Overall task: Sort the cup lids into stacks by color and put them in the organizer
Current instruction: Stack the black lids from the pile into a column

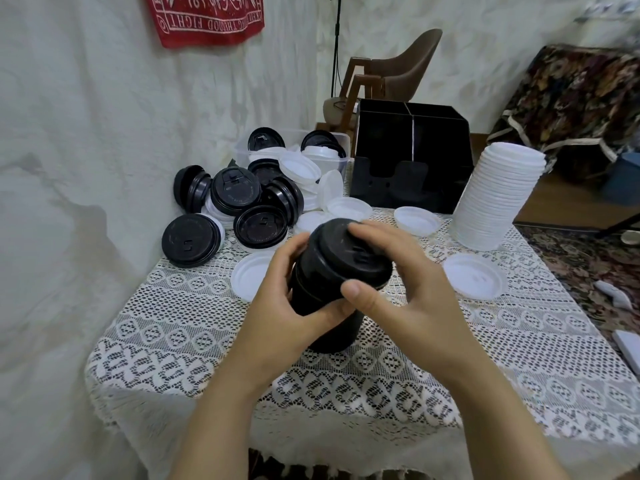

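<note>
While the left hand (277,296) grips the black stack (332,282) above the table (485,358), the right hand (398,289) clamps its fingers on the top lid. Stacking continues; next, gather a loose black lid (192,244).

Setting: a lived-in room of a home, not a commercial site. Indicators: the surface carries a white lace tablecloth (485,344); pale fabric sheeting (104,133) drapes the walls; a red printed cloth (204,19) hangs high on it. A brown upholstered chair (408,67) with wooden arms stands behind, a floral throw (581,95) covers furniture at right, and a patterned carpet (585,268) covers the floor.
</note>
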Demonstrator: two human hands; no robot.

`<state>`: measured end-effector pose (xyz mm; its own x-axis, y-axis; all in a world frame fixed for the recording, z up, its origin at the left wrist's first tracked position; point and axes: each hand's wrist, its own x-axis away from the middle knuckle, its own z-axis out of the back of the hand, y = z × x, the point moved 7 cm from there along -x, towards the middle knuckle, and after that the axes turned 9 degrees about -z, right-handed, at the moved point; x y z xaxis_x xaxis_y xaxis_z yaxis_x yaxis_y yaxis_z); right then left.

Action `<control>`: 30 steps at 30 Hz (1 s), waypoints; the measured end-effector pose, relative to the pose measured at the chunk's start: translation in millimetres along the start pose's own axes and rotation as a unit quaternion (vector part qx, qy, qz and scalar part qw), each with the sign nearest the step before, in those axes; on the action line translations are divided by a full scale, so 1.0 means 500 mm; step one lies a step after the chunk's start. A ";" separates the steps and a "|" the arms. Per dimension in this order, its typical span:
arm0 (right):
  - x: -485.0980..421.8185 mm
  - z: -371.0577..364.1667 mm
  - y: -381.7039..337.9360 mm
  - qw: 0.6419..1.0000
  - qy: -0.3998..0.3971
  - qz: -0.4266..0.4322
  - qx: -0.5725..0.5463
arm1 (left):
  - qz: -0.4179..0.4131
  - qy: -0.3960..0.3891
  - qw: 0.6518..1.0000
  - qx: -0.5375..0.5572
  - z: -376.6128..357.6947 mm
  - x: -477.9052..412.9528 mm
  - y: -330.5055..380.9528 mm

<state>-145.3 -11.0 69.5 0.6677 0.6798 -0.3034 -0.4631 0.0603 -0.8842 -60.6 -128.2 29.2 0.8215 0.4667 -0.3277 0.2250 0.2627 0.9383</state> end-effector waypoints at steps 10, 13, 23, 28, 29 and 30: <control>-0.005 -0.040 0.024 0.996 -0.059 -0.060 -0.010 | 0.018 -0.017 1.000 0.009 0.000 -0.002 -0.015; -0.005 -0.043 0.023 0.996 -0.056 -0.063 -0.006 | 0.015 -0.019 1.000 0.020 -0.003 -0.001 -0.010; -0.007 -0.046 0.030 0.997 -0.022 -0.074 0.016 | 0.009 -0.034 0.999 0.015 -0.003 -0.003 -0.010; -0.007 -0.050 0.037 0.996 -0.012 -0.083 0.016 | -0.001 -0.083 0.996 0.014 0.014 -0.005 -0.011; -0.006 -0.050 0.038 0.996 -0.013 -0.082 0.014 | -0.007 -0.061 0.998 0.016 0.028 -0.009 -0.012; -0.006 -0.050 0.039 0.996 -0.016 -0.082 0.013 | -0.016 -0.021 1.000 0.000 0.046 -0.014 -0.013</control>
<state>-141.7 -30.2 44.5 0.7174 0.6815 -0.1445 -0.3652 0.1914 -0.9110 -55.7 -152.6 27.9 0.8350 0.4231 -0.3519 0.2512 0.2759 0.9278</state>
